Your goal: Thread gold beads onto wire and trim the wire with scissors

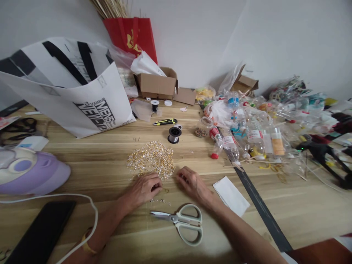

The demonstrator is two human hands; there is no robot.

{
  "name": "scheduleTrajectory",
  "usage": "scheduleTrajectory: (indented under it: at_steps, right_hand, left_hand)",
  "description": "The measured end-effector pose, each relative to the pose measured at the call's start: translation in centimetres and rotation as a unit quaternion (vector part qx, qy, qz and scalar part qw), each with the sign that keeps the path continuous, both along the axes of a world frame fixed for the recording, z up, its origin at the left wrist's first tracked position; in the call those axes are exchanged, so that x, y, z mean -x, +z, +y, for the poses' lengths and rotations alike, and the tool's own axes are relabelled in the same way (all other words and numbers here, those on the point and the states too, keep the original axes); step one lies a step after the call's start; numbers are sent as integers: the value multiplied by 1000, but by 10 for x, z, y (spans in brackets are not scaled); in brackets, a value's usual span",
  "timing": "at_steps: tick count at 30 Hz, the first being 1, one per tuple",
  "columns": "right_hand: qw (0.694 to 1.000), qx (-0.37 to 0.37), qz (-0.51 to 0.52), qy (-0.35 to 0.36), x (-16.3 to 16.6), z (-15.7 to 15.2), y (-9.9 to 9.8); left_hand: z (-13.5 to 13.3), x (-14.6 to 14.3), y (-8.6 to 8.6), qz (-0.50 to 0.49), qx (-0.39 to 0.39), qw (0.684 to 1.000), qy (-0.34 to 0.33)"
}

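My left hand (145,186) rests on the table at the near edge of a pile of gold and clear beads (154,156). Its fingers are curled together, and whatever they pinch is too small to make out. A little gold piece (165,190) lies just right of its fingertips. To the right of the pile, my right hand (191,183) is closed, its fingertips pointing left, with any contents hidden. Below the left hand lies a short beaded strand (161,201). Scissors with pale grey handles (189,224) lie nearest me, blades to the left.
Beyond the pile are a wire spool (174,135) and a yellow-black utility knife (165,122). Plastic bottles (229,143) crowd the right. Folded white paper (231,195) lies beside my right forearm. A phone (45,231), white cable (92,205) and purple device (41,170) are left.
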State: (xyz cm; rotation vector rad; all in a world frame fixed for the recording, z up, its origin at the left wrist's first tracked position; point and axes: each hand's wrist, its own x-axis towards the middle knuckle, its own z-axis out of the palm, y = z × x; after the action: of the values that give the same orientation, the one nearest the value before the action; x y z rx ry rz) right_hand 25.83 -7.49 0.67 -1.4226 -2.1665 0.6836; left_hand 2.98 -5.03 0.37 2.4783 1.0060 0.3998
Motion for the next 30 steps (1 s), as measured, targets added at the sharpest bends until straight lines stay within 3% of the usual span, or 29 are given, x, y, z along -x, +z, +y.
scheduleTrajectory:
  at_steps: [5, 8, 12, 18, 23, 26, 30]
  right_hand:
    - [976, 23, -209, -54, -13, 15, 1]
    - [949, 42, -312, -29, -10, 19, 8]
    - [927, 43, -374, 5, -4, 20, 15]
    - [941, 36, -336, -9, -8, 16, 13]
    - [987, 23, -158, -21, -19, 11, 3]
    - [996, 12, -75, -36, -22, 12, 1]
    - [985, 23, -162, -47, -15, 27, 11]
  left_hand:
    - [1, 1, 0, 11, 3, 1000, 5]
    - [1, 1, -1, 17, 3, 1000, 4]
    - [1, 2, 0, 16, 7, 1000, -5]
    - [0, 7, 10, 25, 35, 999, -8]
    - [0, 9, 17, 40, 38, 998, 8]
    - [2, 8, 21, 28, 27, 999, 18]
    - [4, 3, 25, 29, 18, 999, 22]
